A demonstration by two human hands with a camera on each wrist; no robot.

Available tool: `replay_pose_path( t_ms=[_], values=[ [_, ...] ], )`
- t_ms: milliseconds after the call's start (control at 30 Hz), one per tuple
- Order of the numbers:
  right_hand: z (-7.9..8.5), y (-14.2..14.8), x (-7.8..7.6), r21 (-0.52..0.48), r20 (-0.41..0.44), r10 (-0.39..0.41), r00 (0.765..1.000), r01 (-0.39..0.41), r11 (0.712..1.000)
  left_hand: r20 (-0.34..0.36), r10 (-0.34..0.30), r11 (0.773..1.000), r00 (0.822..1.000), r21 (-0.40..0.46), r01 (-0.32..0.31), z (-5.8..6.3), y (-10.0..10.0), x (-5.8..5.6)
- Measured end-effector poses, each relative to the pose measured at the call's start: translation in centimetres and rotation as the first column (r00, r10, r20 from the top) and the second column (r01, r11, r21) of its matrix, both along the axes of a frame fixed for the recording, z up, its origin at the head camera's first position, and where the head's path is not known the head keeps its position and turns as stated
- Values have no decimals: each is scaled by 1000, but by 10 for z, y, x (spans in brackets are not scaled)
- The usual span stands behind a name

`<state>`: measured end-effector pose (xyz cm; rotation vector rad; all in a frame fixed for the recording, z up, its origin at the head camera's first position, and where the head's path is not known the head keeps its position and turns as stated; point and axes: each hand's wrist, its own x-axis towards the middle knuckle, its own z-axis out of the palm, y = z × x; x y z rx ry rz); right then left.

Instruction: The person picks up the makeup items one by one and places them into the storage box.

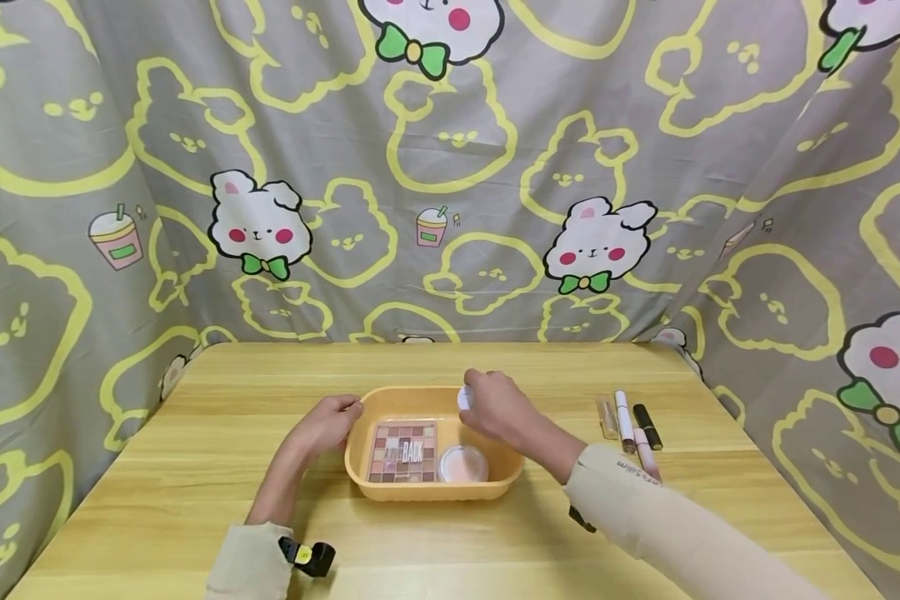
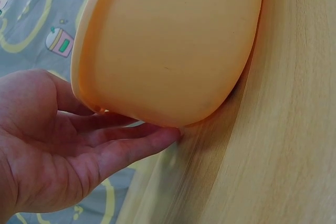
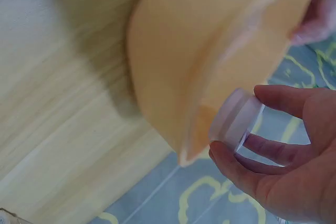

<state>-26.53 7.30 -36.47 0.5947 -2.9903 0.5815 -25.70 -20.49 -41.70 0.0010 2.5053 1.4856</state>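
A yellow plastic basin [image 1: 435,492] stands on the table, holding an eyeshadow palette [image 1: 402,452] and a round compact with a clear rim [image 1: 462,464]. My left hand [image 1: 328,423] grips the basin's left end, its fingers along the outer wall in the left wrist view. Over the back right part of the basin, my right hand [image 1: 497,406] pinches a small round white jar [image 3: 236,119] between thumb and fingers. In the right wrist view the jar is tilted and overlaps the basin's rim.
Right of the basin lie several slim cosmetic tubes: a clear one with a tan content [image 1: 607,417], a white one [image 1: 624,421], a black one [image 1: 647,425] and a pink one [image 1: 645,452]. A patterned curtain [image 1: 457,275] hangs behind the table [image 1: 270,367].
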Motion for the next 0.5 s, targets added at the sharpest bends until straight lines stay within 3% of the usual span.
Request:
replay_pose_path(
  t_ms=[333,500],
  values=[
    [-26,-19,3,151,10,10,1000,-12,989,11,0,1000,1000,31,-1,-2,0,1],
    [-29,-22,5,84,37,30,999,-33,996,9,-1,1000,1000,27,1,-1,0,1]
  ],
)
